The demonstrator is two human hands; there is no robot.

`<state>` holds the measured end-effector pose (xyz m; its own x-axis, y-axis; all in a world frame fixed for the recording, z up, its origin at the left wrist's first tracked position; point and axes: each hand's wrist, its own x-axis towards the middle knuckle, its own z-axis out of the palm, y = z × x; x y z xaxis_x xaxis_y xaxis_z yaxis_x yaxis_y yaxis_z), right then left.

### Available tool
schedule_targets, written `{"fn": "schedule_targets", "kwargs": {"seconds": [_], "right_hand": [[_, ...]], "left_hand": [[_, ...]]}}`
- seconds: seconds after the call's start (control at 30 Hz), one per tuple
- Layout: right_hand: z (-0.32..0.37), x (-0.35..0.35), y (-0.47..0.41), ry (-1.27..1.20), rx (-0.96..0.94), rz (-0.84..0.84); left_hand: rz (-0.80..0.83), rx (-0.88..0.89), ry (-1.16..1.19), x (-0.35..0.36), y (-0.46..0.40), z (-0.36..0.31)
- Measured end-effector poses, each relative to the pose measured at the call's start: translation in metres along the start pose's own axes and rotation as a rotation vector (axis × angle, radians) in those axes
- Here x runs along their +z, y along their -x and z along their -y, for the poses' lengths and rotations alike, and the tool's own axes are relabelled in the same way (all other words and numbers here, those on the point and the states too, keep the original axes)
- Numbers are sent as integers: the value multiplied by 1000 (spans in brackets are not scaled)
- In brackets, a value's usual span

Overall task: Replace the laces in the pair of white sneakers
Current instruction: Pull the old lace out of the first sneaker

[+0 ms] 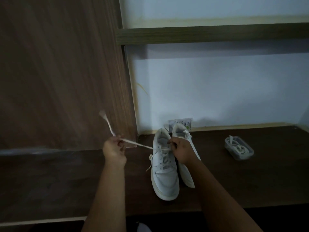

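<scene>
— Dim room, dark wooden desktop [234,181], pale wall behind, a tall brown panel filling the upper left of the frame. Where's the work?

— Centre, low down. Two white sneakers stand side by side on the desktop, toes toward the camera. The left sneaker [164,173] is the one being handled; the right sneaker [185,139] sits just behind the right hand [181,152].

— And the hands?

— The left hand [114,151] has its fingers curled round the lace [137,144], drawn taut from the top eyelets out to the left of the frame, its loose tail flicking up past the fist. The right hand rests at the shoe's collar with fingers bent near the eyelets; whether it pinches the lace or only steadies the shoe, I cannot tell.

— What could go wrong?

— My guess: pull too hard sideways and the sneaker tips or slides, since only that right hand braces it. The lace may also snag where it crosses lower down, or the swinging tail could catch.

— Counts?

— Two sneakers, two hands, one lace under tension with another end [150,162] dangling at the shoe's left side. One clear plastic container [239,149] at the right of the frame, holding what looks like coiled laces; how many I cannot tell. One wall socket [180,122] behind the shoes.
</scene>
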<state>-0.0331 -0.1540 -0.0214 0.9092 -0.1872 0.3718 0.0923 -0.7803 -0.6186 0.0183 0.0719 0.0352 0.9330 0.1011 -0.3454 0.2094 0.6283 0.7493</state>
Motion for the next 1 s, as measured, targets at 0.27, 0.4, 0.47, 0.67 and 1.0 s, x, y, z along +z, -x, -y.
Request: {"fn": "schedule_targets", "kwargs": {"seconds": [0.27, 0.4, 0.47, 0.67, 1.0], "right_hand": [[23, 9, -1, 355, 17, 167], [20, 11, 4, 217, 29, 88], [22, 3, 5, 106, 38, 51], [28, -18, 22, 173, -107, 273], [24, -2, 0, -16, -110, 65]], "left_hand": [[9, -30, -1412, -13, 11, 14], [39, 299, -1820, 6, 16, 28], [204, 392, -1566, 33, 15, 36], [329, 314, -1465, 60, 3, 72], [318, 47, -1154, 43, -26, 78]]}}
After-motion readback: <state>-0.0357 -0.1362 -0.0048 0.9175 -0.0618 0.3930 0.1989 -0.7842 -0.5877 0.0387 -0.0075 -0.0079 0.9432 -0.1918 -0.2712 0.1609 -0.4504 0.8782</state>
